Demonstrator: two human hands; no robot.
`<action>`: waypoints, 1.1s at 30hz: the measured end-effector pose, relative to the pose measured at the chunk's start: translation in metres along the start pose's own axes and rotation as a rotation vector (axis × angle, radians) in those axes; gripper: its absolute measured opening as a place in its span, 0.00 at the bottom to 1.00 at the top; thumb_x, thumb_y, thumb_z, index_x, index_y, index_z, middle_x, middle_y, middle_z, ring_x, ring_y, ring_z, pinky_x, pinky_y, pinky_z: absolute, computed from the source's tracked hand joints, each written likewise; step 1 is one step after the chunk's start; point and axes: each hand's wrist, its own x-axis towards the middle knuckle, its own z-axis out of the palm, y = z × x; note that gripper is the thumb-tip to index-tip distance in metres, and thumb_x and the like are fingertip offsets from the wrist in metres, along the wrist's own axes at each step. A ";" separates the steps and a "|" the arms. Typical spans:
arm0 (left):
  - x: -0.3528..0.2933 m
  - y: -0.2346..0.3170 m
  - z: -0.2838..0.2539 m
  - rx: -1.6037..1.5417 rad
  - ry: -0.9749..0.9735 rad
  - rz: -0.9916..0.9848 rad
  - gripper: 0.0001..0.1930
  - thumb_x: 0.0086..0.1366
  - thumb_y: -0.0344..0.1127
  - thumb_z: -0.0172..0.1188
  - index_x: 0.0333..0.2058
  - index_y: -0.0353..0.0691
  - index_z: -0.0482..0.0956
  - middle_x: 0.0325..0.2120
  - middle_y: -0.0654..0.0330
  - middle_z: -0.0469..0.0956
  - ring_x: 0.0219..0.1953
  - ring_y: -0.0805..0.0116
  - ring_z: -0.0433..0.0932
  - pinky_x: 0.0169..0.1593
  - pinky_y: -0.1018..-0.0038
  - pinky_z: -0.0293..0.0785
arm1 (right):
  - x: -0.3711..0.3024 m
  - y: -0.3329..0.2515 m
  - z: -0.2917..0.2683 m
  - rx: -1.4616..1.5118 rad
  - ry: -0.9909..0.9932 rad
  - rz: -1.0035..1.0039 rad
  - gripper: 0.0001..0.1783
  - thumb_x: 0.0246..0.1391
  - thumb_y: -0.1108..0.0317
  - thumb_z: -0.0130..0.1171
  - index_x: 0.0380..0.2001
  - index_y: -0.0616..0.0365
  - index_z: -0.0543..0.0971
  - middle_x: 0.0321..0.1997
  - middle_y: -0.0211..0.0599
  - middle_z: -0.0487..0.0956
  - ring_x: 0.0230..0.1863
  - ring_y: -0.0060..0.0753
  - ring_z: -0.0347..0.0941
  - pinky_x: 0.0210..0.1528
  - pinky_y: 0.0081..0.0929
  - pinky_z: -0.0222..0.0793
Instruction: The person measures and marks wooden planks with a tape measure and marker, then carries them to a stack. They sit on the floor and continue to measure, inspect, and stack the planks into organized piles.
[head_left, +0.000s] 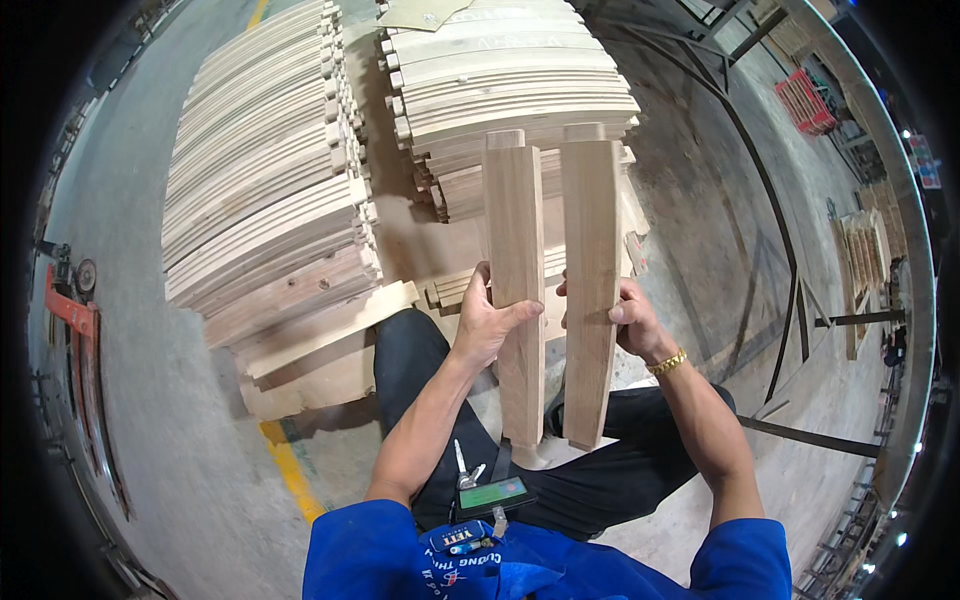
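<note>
My left hand [488,322] is wrapped round a light wooden piece [517,220], its thumb across the front face. Another wooden piece [590,230] of similar length stands in my right hand [637,318], gripped at its right edge with fingertips showing on the left. Both pieces are upright and side by side with a narrow gap between them, over my lap. Each has a short tenon at its top end and a smaller one at the bottom. A gold bracelet [667,362] circles my right wrist.
Long stacks of similar wooden pieces lie ahead, one at the left [260,150] and one in the middle [500,75]. Dark metal bars [790,260] stand at the right. A red pallet jack [80,310] is at the far left, a red crate [806,103] at the far right.
</note>
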 end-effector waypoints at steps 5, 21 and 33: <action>-0.005 -0.006 0.011 -0.007 -0.006 0.072 0.38 0.46 0.33 0.73 0.50 0.31 0.57 0.41 0.55 0.69 0.42 0.69 0.74 0.46 0.73 0.75 | 0.000 0.013 -0.003 0.117 -0.025 0.083 0.36 0.34 0.59 0.58 0.48 0.71 0.71 0.45 0.46 0.76 0.45 0.35 0.74 0.49 0.30 0.70; -0.012 -0.001 0.014 -0.175 -0.026 -0.106 0.31 0.48 0.27 0.69 0.49 0.31 0.62 0.40 0.55 0.73 0.41 0.68 0.76 0.46 0.72 0.76 | 0.003 0.020 -0.003 0.107 0.025 0.139 0.27 0.39 0.64 0.54 0.45 0.69 0.73 0.42 0.41 0.77 0.42 0.29 0.73 0.46 0.27 0.69; -0.007 -0.010 0.007 -0.185 -0.045 -0.112 0.30 0.49 0.29 0.69 0.49 0.33 0.63 0.43 0.55 0.73 0.45 0.69 0.74 0.49 0.71 0.73 | 0.006 0.018 0.002 0.074 0.018 0.120 0.27 0.41 0.64 0.56 0.46 0.68 0.72 0.42 0.39 0.77 0.42 0.26 0.73 0.45 0.23 0.69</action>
